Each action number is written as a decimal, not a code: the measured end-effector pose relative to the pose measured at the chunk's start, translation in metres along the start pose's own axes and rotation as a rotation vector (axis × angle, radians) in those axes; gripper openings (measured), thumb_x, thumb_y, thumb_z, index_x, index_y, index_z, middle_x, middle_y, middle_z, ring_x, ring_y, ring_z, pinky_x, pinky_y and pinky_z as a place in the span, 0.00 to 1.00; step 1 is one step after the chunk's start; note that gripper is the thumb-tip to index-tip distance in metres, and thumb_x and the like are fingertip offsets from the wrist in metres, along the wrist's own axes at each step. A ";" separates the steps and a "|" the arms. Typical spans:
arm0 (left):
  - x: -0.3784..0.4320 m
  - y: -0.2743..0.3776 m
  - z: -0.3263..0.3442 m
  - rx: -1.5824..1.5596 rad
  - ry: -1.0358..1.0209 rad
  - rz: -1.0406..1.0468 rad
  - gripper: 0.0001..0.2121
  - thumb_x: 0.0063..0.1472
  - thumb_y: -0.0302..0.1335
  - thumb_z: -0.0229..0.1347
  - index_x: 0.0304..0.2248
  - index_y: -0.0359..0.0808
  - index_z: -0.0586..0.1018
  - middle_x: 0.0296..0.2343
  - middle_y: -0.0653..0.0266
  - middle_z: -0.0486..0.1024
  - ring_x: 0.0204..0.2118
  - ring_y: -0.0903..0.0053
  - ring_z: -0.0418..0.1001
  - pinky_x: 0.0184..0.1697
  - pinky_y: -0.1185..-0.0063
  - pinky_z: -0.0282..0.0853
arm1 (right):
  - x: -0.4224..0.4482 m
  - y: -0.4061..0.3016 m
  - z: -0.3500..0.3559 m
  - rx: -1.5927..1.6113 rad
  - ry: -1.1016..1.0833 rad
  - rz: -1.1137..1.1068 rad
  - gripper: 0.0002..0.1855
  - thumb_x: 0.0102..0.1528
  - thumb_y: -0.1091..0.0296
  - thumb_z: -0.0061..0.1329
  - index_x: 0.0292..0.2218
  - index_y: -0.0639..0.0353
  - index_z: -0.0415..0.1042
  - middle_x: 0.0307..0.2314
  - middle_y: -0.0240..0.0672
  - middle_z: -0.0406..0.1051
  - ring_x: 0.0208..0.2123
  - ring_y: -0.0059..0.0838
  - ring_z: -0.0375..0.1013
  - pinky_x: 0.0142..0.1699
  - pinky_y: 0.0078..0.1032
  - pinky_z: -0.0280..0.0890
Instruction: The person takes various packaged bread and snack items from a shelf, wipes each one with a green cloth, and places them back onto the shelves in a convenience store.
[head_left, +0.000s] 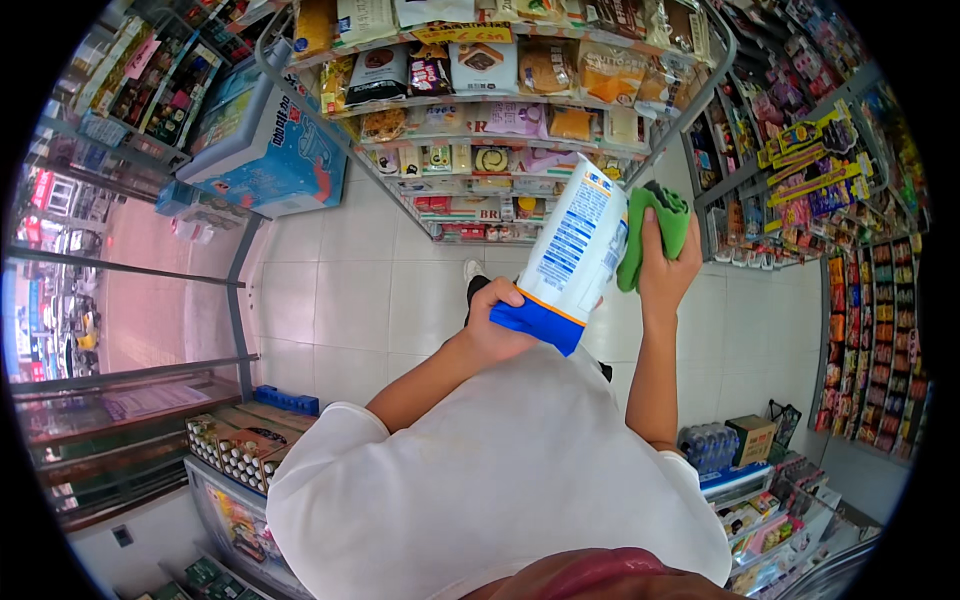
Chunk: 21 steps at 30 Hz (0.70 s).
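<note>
My left hand (501, 321) grips the blue end of a white and blue plastic package (574, 247), which is tilted with its far end up and to the right. Printed text and a blue table cover the side facing me. A folded green cloth (636, 238) with a dark patch at its top is in my right hand (670, 262), beside the package's right edge. The far end of the package overlaps the view of a shelf rack (495, 101) stocked with packaged breads and snacks.
A blue chest freezer (289, 150) stands to the left, near glass panes. Hanging snack packs (817, 161) fill racks at the right. Cartons of bottles (244, 442) sit at the lower left. Shrink-wrapped bottles (709, 448) and a cardboard box (752, 440) are at the lower right. Pale tiles (352, 300) cover the floor.
</note>
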<state>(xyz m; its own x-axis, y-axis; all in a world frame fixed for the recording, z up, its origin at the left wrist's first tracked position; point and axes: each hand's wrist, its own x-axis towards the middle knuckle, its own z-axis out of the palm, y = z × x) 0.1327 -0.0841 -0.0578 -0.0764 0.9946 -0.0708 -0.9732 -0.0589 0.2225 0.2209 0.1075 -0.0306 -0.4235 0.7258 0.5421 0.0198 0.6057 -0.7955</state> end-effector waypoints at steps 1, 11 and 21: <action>0.001 0.000 0.006 -0.018 0.019 0.008 0.43 0.41 0.36 0.48 0.61 0.32 0.56 0.58 0.45 0.59 0.61 0.56 0.58 0.65 0.66 0.49 | 0.002 0.003 -0.002 -0.029 0.021 0.011 0.09 0.54 0.72 0.54 0.34 0.68 0.72 0.29 0.36 0.69 0.29 0.25 0.69 0.36 0.21 0.62; 0.011 0.014 0.014 -0.207 -0.078 0.111 0.49 0.39 0.39 0.52 0.64 0.39 0.51 0.63 0.51 0.48 0.66 0.49 0.44 0.68 0.55 0.36 | -0.011 0.023 -0.031 0.342 0.166 0.686 0.14 0.58 0.60 0.52 0.36 0.64 0.75 0.23 0.26 0.69 0.23 0.16 0.66 0.29 0.18 0.62; 0.017 0.013 0.008 -0.322 -0.124 0.044 0.50 0.43 0.42 0.59 0.65 0.42 0.48 0.64 0.55 0.44 0.67 0.58 0.40 0.68 0.59 0.38 | -0.037 0.019 -0.034 0.410 0.145 0.779 0.12 0.58 0.61 0.53 0.36 0.63 0.75 0.27 0.27 0.71 0.26 0.15 0.67 0.30 0.17 0.62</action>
<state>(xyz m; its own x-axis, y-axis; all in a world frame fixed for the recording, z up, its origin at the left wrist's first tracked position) 0.1203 -0.0670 -0.0486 -0.1126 0.9921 0.0550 -0.9895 -0.1069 -0.0971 0.2677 0.1030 -0.0563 -0.3055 0.9339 -0.1857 -0.0831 -0.2204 -0.9719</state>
